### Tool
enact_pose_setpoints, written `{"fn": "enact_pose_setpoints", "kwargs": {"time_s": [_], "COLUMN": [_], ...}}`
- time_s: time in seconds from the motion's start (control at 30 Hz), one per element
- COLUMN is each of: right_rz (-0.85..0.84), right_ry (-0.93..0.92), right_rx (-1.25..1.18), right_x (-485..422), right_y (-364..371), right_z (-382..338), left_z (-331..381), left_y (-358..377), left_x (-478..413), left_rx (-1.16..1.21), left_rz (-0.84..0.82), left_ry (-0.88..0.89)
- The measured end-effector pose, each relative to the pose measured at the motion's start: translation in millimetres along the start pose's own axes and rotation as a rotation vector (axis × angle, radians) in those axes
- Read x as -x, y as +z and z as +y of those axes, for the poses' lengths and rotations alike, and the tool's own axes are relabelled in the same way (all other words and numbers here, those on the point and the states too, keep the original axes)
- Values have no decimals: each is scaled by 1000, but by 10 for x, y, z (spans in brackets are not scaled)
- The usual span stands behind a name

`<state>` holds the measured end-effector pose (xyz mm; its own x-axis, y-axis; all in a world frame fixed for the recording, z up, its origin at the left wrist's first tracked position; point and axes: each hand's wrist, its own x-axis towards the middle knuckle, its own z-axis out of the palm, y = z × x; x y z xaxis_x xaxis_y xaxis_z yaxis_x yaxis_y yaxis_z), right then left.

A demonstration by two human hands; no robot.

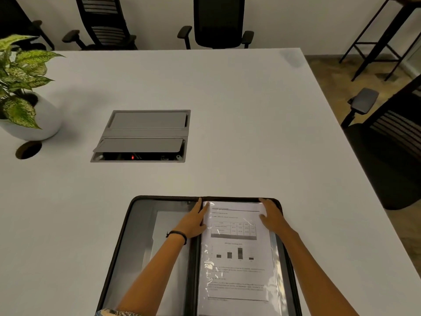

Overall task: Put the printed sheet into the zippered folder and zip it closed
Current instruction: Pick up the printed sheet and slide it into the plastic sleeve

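The zippered folder lay open on the surface, with the printed sheet in its right half under a clear sleeve. The left hand pressed at the spine and the right hand on the sheet's top-right corner, fingers of both straight and gripping nothing. Judgement: square the sheet's edges inside the zip line before closing, or a corner may catch.

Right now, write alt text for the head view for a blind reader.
A zippered folder lies open on a white table, the printed sheet under clear plastic on its right half. The left hand rests at the sheet's top left, the right hand at its top right.
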<state>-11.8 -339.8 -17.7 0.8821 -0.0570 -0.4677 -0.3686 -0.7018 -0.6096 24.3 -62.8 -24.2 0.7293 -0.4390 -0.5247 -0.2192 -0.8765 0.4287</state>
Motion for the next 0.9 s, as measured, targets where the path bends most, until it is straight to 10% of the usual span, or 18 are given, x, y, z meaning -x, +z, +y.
{"fn": "enact_pose_setpoints", "kwargs": {"time_s": [0.9], "right_rz": [112], "right_ry": [64], "right_rx": [269], "right_x": [1442], "right_y": [848], "right_z": [508], "left_z": [-256], "left_y": [1068], "left_x": [1279], "left_rx": [-100], "left_rz": [30], "left_ry": [158]}}
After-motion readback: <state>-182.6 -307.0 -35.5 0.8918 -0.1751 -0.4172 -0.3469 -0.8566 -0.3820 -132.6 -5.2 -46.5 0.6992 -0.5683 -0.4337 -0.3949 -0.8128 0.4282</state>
